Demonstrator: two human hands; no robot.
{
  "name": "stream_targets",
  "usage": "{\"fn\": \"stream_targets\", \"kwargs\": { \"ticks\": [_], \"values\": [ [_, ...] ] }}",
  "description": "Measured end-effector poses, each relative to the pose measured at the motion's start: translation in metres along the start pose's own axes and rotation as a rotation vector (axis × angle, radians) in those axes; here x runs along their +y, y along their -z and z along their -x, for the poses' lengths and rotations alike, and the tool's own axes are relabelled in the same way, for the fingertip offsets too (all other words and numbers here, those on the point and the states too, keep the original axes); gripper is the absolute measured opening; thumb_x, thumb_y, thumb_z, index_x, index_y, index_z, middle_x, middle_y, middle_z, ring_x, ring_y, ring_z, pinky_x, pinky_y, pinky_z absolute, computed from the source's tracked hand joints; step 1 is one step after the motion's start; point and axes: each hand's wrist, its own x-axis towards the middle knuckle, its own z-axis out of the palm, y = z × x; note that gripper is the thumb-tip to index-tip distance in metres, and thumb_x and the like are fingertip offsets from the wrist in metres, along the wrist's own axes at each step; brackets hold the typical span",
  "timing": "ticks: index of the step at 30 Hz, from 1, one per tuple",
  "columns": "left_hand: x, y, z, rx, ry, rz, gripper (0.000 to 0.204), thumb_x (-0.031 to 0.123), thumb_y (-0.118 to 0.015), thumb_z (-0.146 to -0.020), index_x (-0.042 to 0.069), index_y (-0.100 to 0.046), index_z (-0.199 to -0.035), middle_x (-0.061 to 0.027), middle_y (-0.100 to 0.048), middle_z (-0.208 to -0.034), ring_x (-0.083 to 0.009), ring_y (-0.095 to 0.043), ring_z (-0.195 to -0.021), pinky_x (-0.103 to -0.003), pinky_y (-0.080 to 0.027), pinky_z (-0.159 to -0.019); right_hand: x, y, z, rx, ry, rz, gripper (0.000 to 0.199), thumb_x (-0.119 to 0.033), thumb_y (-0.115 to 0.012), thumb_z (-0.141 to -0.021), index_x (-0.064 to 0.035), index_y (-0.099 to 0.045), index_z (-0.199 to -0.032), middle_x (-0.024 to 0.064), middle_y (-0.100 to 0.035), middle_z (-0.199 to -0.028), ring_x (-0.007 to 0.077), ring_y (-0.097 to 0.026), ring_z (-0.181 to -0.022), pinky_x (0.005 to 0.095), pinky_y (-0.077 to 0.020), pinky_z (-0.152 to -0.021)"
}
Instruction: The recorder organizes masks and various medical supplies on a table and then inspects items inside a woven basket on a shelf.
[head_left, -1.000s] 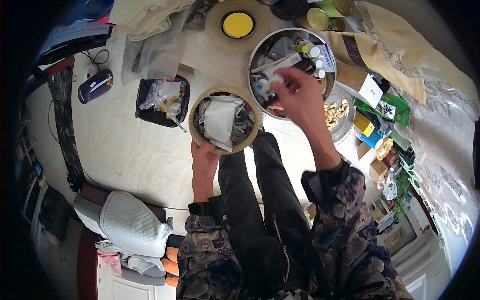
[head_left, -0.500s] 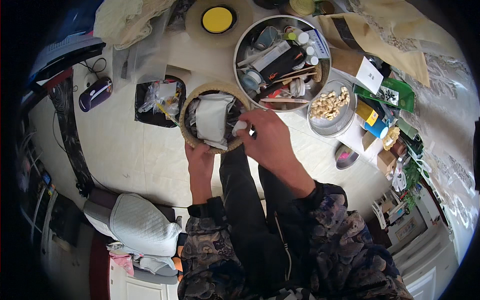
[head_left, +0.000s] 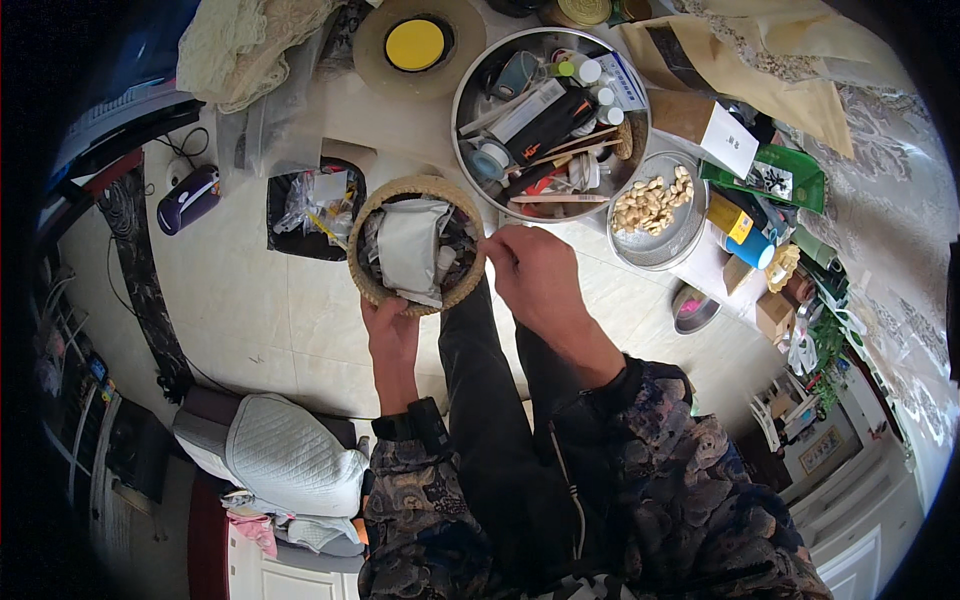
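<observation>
A round woven straw basket [head_left: 364,280] is held up in front of me, beside the table's near edge. My left hand [head_left: 392,335] is closed on its lower rim, thumb on top and the other fingers hidden beneath. Inside lies a silvery-white packet [head_left: 410,245] among dark and pale small items. A small white piece [head_left: 446,258] rests in the basket at the packet's right. My right hand [head_left: 538,278] is at the right rim, its fingers bent together and pinching the basket's edge.
On the table, a large steel basin [head_left: 458,110] holds bottles, sticks and tools, beside a metal plate of nuts [head_left: 655,205]. A black-lined bin [head_left: 285,215] stands at left. A green tray [head_left: 800,175] and boxes crowd the right. A purple object [head_left: 190,200] lies at far left.
My right hand has let go of the small white piece, which now lies in the basket, and has drawn back to the rim. The view has shifted slightly.
</observation>
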Motion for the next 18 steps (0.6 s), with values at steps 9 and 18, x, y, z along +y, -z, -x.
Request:
{"fn": "stream_targets", "kwargs": {
  "ticks": [9, 18],
  "values": [
    [0.001, 0.003, 0.002, 0.003, 0.018, -0.002, 0.078, -0.008, -0.053, -0.065, 0.004, -0.038, -0.140, -0.0109, -0.050, -0.133, -0.0285, -0.052, -0.121, -0.045, -0.045, -0.102, 0.039, 0.012, -0.017, 0.051, -0.136, -0.153, 0.029, 0.013, -0.049, -0.076, -0.0017, -0.062, -0.097, 0.0163, -0.066, -0.084, 0.0342, -0.065, -0.078, 0.0416, -0.0506, -0.067],
    [-0.008, 0.004, -0.001, -0.026, 0.035, -0.075, 0.072, -0.005, -0.055, -0.068, 0.006, -0.040, -0.138, -0.0100, -0.049, -0.134, -0.0282, -0.050, -0.124, -0.046, -0.044, -0.105, 0.068, 0.011, -0.044, 0.048, -0.275, -0.169, 0.031, 0.001, -0.056, -0.077, -0.0009, -0.066, -0.107, 0.0157, -0.068, -0.092, 0.0277, -0.068, -0.079, 0.0373, -0.0533, -0.070]
  ]
}}
